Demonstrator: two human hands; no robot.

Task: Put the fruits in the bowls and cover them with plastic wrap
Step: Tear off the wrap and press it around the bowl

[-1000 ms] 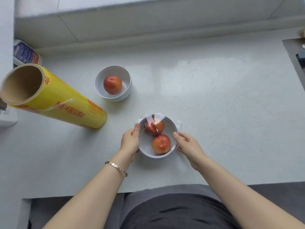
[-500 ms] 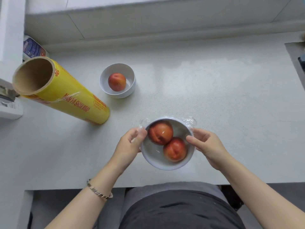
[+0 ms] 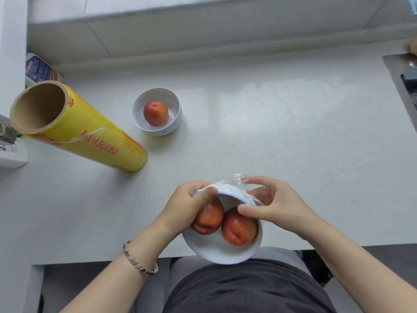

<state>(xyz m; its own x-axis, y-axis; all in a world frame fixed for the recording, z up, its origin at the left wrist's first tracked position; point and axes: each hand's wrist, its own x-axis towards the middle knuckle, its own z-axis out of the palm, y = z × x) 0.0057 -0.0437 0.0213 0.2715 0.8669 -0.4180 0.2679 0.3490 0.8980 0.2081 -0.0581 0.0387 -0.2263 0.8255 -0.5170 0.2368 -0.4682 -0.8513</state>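
White counter (image 3: pixel 270 132): far bowl (image 3: pixel 176 123) holds one fruit (image 3: pixel 155 113). Near bowl (image 3: pixel 216 251), tilted at the front edge, holds two fruits (image 3: pixel 239 229); left hand (image 3: pixel 187 204) grips its rim, right hand (image 3: pixel 277 204) pinches plastic wrap (image 3: pixel 234 180) bunched there.

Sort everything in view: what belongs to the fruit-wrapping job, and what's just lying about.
Job in hand:
near bowl, held by the left hand and right hand; its left fruit and right fruit; film on its rim; far bowl; single fruit; yellow wrap roll.

Lying about:
blue-and-white packet, back left; white object, left edge.
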